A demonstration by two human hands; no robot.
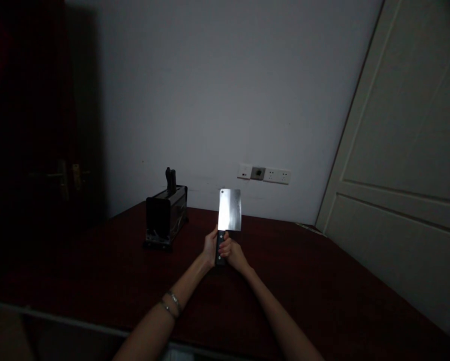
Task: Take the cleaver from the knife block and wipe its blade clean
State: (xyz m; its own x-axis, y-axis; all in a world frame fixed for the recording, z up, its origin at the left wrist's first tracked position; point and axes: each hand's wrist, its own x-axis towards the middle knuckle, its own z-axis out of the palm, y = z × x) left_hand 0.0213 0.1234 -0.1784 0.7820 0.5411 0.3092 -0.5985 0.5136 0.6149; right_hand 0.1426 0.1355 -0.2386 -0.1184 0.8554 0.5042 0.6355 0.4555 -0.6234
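Note:
A cleaver (pixel 230 210) stands upright in front of me, its broad shiny blade pointing up and its dark riveted handle below. My right hand (pixel 233 251) is closed on the handle from the right, with fingertips showing on the near face. From the left, my left hand (pixel 210 246) is also on the handle; most of its fingers are hidden behind. To the left stands a knife block (pixel 159 218) with dark sides. A few black knife handles (pixel 171 179) stick up from its top.
The dark red table (pixel 285 281) reaches back to a pale wall with a row of sockets (pixel 276 175). A white panelled door or cabinet side (pixel 401 180) leans into view at the right. At the far left is a dark door with a handle (pixel 61 175). The room is dim.

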